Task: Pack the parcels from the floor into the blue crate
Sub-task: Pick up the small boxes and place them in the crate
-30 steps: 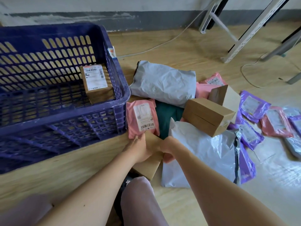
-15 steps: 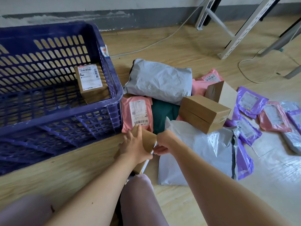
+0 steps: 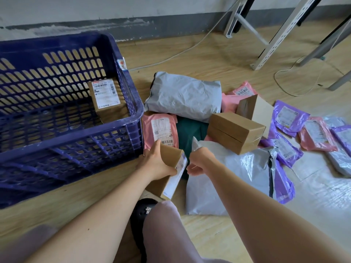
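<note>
The blue crate (image 3: 76,133) stands on the floor at left, with one labelled cardboard box (image 3: 108,99) inside near its right wall. My left hand (image 3: 157,162) grips a brown cardboard box (image 3: 171,168), tilted up on edge just right of the crate, its white label facing right. My right hand (image 3: 199,162) hovers beside that box, fingers curled, holding nothing. Behind lie a pink mailer (image 3: 160,131), a grey mailer (image 3: 186,95), a dark green parcel (image 3: 191,133), another brown box (image 3: 235,131) and a large white bag (image 3: 228,177).
Several purple, pink and grey mailers (image 3: 290,118) spread over the floor at right. White metal frame legs (image 3: 273,40) and cables (image 3: 284,80) run along the back. My knee (image 3: 167,234) and a black shoe (image 3: 144,211) are at the bottom.
The brown box has been tipped up onto its edge by my left hand. My right hand has let go of it and drawn slightly to the right.
</note>
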A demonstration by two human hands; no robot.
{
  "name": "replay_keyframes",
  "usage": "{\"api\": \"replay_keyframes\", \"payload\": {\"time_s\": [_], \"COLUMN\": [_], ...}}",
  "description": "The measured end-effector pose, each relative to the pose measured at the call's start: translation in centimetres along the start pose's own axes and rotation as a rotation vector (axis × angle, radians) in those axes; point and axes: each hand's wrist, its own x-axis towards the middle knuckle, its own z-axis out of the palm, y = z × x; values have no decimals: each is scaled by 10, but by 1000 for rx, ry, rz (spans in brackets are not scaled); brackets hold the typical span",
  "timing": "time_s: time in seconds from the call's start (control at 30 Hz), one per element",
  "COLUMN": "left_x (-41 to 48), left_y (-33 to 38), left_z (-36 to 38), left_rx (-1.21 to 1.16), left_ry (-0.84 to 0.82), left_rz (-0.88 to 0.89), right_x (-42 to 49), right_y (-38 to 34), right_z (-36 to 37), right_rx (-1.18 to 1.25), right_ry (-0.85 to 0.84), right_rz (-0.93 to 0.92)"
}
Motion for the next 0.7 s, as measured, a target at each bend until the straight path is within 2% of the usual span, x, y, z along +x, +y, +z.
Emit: {"api": "replay_keyframes", "payload": {"time_s": [0.13,0.23,0.43,0.7], "left_x": [-8,-15,-37,-76], "left_y": [7,13,31,65], "left_z": [-17,-26,-44,-76], "left_rx": [-60,-68,-126,-265], "left_ry": [-28,-35,3,58], "left_rz": [31,72,167,245], "right_x": [-10,-20,-53,-110], "right_y": [-7,-12,-18,-32], "right_z": [-12,-20,-37,-75], "right_rx": [-59,-25,-188,-60], "right_ry": [39,49,172,196], "right_rz": [-42,-148,-251,-317]}}
